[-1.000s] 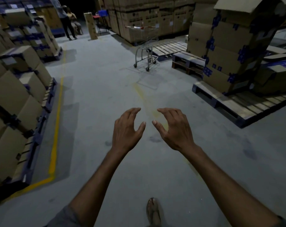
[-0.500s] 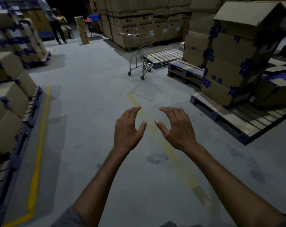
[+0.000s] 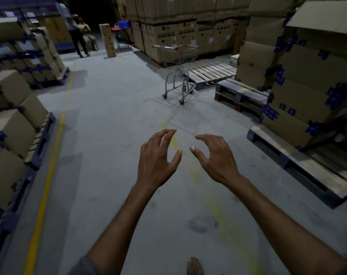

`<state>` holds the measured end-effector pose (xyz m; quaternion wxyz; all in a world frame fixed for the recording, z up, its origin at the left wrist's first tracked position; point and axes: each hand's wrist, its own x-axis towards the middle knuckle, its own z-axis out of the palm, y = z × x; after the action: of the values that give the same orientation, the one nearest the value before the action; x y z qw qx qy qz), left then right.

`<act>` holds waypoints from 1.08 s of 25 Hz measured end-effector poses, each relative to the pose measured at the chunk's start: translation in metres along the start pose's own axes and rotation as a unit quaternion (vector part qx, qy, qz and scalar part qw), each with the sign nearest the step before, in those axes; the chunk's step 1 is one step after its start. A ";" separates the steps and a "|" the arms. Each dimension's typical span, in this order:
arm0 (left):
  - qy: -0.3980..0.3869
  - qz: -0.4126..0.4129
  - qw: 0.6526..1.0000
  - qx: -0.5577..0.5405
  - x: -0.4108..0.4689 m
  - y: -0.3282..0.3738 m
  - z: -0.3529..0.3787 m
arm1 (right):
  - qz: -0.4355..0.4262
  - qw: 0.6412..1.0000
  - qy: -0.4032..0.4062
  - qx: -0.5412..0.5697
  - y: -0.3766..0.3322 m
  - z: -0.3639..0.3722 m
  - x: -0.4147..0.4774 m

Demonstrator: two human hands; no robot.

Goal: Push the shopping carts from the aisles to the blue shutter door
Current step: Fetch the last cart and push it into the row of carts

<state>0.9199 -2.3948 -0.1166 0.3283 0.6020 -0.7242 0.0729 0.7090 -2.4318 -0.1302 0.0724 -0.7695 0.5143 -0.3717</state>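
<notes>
A metal shopping cart point(image 3: 177, 70) with red handle ends stands ahead on the grey floor, beside stacked cartons and a wooden pallet. My left hand point(image 3: 156, 161) and my right hand point(image 3: 216, 157) are held out in front of me, side by side, well short of the cart. Both have loosely curled fingers and hold nothing. No blue shutter door is visible.
Stacked cartons on pallets point(image 3: 15, 120) line the left, past a yellow floor line point(image 3: 47, 179). Taped cartons on a long pallet point(image 3: 299, 167) stand on the right, with low pallets point(image 3: 238, 94) near the cart. Two people point(image 3: 75, 26) and an upright box point(image 3: 108, 40) are far back.
I have walked forward: the cart and the pallets on the right are closer. My hands stay raised and empty, the thumbs slightly further apart. My foot shows at the bottom again.
</notes>
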 end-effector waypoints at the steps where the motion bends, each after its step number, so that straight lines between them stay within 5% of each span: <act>1: -0.004 -0.001 1.000 0.005 0.020 -0.012 0.010 | 0.017 0.999 -0.001 0.029 0.010 0.010 0.024; 13: -0.034 -0.119 0.989 -0.076 0.238 -0.137 0.109 | 0.036 0.993 -0.062 0.090 0.077 0.136 0.272; 27: -0.038 -0.044 0.997 -0.053 0.524 -0.362 0.246 | 0.000 0.999 0.021 -0.034 0.131 0.287 0.583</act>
<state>1.1257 -3.0454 -0.1169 0.3350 0.6176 -0.7116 -0.0029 0.9112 -3.0628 -0.1094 0.0356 -0.7634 0.5279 -0.3705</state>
